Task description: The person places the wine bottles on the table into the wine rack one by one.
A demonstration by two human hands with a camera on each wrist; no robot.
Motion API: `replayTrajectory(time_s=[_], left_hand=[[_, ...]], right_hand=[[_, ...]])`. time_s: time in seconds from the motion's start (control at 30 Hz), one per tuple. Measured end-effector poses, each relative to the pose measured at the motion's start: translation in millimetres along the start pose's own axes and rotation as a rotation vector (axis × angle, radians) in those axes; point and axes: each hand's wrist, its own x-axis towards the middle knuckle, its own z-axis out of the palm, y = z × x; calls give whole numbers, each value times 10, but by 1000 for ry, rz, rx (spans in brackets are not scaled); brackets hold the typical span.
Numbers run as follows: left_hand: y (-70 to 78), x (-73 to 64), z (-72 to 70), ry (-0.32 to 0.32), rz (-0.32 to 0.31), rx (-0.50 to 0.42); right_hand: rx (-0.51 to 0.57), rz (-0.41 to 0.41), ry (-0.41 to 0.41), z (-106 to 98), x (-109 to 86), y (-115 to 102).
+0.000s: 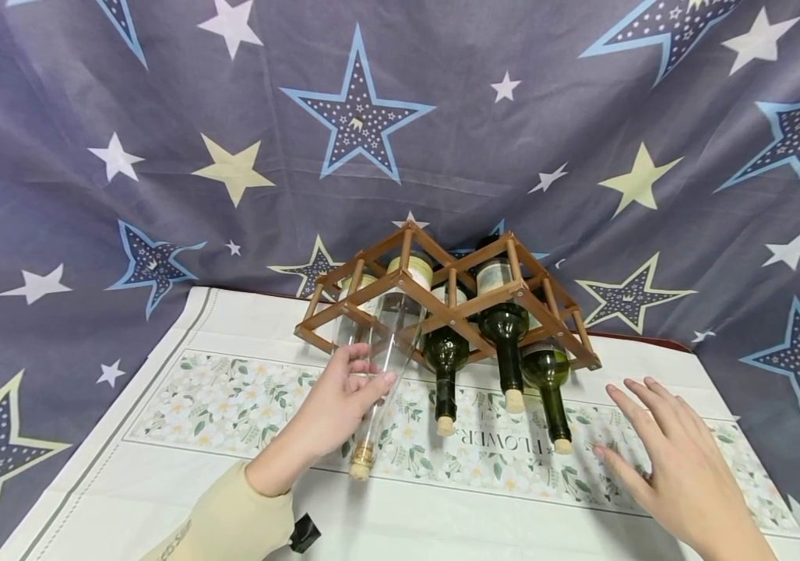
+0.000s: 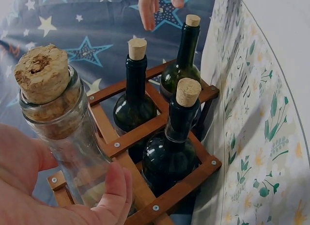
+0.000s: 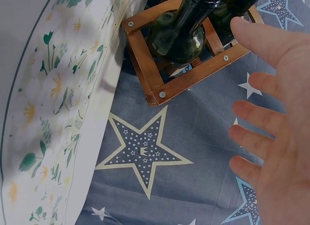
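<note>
A clear glass bottle with a cork lies in a wooden wine rack, neck toward me. My left hand is at its neck, the thumb overlapping the glass and the fingers loosely bent beside it. Another clear bottle is left of it, its neck hidden behind that hand. Three dark green corked bottles fill the spaces to the right. My right hand holds nothing, fingers spread, right of the rightmost green bottle.
A white tablecloth with a floral band covers the table under the rack. Behind hangs a grey-blue cloth printed with stars. A small black piece sits at my left sleeve.
</note>
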Motion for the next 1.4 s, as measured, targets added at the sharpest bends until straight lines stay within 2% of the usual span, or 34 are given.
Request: replayTrajectory(time_s=[0.4, 1.03, 1.4], left_hand=[[-1, 117, 47, 20, -13, -26], [-12, 304, 109, 63, -51, -18], [-17, 391, 117, 80, -42, -1]], right_hand=[[2, 9, -5, 9, -10, -6], [-17, -2, -7, 29, -12, -6], [12, -8, 15, 65, -21, -8]])
